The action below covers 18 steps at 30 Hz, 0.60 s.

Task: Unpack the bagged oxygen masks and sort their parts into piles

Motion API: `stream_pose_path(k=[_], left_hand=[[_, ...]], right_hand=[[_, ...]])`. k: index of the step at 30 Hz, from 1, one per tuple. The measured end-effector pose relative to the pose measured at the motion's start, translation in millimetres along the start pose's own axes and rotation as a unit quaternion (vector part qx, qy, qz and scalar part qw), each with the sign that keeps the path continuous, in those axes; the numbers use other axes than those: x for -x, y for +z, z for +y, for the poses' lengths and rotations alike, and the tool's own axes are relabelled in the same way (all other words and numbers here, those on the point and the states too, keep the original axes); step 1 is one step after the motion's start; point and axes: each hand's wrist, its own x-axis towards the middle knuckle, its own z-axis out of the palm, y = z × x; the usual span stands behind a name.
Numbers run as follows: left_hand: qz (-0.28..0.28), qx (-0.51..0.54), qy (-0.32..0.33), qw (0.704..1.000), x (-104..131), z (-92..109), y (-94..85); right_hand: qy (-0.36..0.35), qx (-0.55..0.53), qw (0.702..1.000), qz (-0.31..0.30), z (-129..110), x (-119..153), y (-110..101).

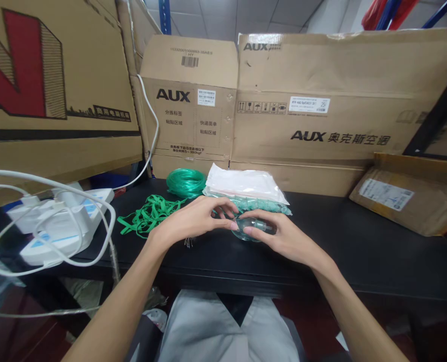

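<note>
A clear green-tinted breathing mask (pixel 245 234) is held low over the black table between both hands. My right hand (pixel 284 232) grips its narrow connector side, thumb and fingers closed around it. At the mask's left edge my left hand (pixel 204 213) has thumb and fingertips pinched together; the fingers hide part of the rim there. Just behind the hands lies a white-and-clear bag (pixel 248 183) with green pieces showing along its front. Left of it sit a coil of green tubing (pixel 186 182) and a tangled heap of green elastic straps (pixel 148 216).
White power strips (pixel 69 221) with plugs and looping white cables (pixel 106 226) lie at the left of the black table (pixel 359 251). Large cardboard boxes (pixel 302 75) stand along the back. A smaller taped carton (pixel 408 196) rests at the right.
</note>
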Motion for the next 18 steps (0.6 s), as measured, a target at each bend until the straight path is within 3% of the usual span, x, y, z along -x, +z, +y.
stream_pose_path(k=[7, 12, 15, 18], left_hand=[[0.019, 0.006, -0.035, 0.999, 0.1, 1.6, 0.4], [0.039, -0.006, -0.099, 0.994, 0.5, 5.4, 3.6], [0.031, 0.008, -0.089, 0.995, -2.2, 8.9, 6.9], [0.066, 0.031, -0.054, 0.996, -6.0, 10.0, 9.7]], right_hand=[[-0.007, -0.009, 1.000, 0.012, -1.5, -0.3, 0.7], [-0.028, 0.016, 0.997, 0.066, 1.4, -0.3, 3.2], [-0.037, 0.049, 0.993, 0.104, 1.1, -2.3, 6.0], [-0.063, 0.123, 0.980, 0.144, -13.6, -0.1, 4.4]])
